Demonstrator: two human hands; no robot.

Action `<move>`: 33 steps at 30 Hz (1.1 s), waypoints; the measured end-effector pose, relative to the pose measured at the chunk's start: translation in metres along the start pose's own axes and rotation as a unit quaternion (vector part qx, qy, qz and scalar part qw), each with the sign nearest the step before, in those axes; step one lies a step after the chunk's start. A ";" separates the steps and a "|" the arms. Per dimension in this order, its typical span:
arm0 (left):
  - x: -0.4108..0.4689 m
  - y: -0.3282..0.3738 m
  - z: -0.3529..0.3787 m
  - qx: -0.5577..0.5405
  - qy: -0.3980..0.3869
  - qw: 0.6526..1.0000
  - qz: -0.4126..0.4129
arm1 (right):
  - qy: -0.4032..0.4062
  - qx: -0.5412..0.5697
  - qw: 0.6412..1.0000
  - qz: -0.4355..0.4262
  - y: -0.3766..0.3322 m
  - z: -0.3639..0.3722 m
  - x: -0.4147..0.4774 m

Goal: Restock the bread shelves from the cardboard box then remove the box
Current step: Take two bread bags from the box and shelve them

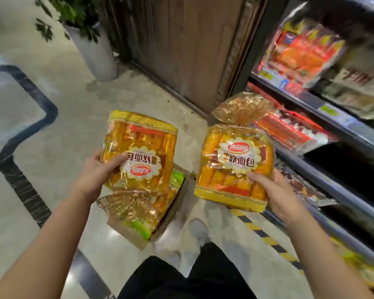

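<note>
Two bread bags held above the pale shop floor [69,126].
The left hand [95,171] grips the upside-down bag [143,147] and the right hand [276,190] grips the upright bag [233,165]. The cardboard box [174,215] sits on the floor beneath, beside the shelves [333,134].

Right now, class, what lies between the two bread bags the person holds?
In the head view, just bare floor between the left bag and right bag; the cardboard box edges in lower down.

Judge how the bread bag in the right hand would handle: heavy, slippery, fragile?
The bread bag probably feels light: the right hand holds it by one corner. Its glossy film looks slippery. The rolls inside would likely squash under a tight grip.
</note>
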State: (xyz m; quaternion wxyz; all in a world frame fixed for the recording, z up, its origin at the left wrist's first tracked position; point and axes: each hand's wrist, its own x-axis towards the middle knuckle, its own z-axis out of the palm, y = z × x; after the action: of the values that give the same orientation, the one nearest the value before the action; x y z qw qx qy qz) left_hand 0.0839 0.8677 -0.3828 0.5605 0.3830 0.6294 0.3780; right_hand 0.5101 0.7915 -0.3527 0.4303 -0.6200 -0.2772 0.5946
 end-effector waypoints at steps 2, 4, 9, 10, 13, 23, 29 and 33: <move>-0.001 0.012 0.000 0.018 -0.032 0.999 0.024 | 0.053 0.028 0.998 -0.016 0.008 -0.003 -0.031; -0.006 0.021 0.007 0.029 -0.066 0.997 0.039 | 0.094 0.062 0.993 -0.027 0.015 -0.009 -0.059; -0.027 0.026 0.062 0.010 -0.170 0.985 0.038 | 0.167 0.100 0.980 -0.028 0.033 -0.035 -0.130; -0.034 0.024 0.077 0.006 -0.188 0.982 0.032 | 0.174 0.103 0.979 -0.028 0.038 -0.042 -0.144; -0.061 0.017 0.120 0.006 -0.237 0.971 0.016 | 0.190 0.114 0.975 -0.027 0.058 -0.067 -0.183; -0.180 -0.035 0.249 0.052 -0.328 0.943 -0.031 | 0.278 0.173 0.945 -0.022 0.148 -0.191 -0.327; -0.266 -0.060 0.322 0.030 -0.347 0.936 -0.047 | 0.319 0.174 0.931 -0.029 0.184 -0.271 -0.401; -0.295 -0.070 0.351 0.026 -0.335 0.940 -0.065 | 0.327 0.175 0.928 -0.026 0.195 -0.304 -0.428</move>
State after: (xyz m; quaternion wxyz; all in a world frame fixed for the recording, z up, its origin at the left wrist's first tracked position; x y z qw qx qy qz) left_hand 0.4523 0.5873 -0.3533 0.7524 0.4601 0.4380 0.1742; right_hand 0.7149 0.2707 -0.3310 0.6141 -0.6876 -0.0282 0.3864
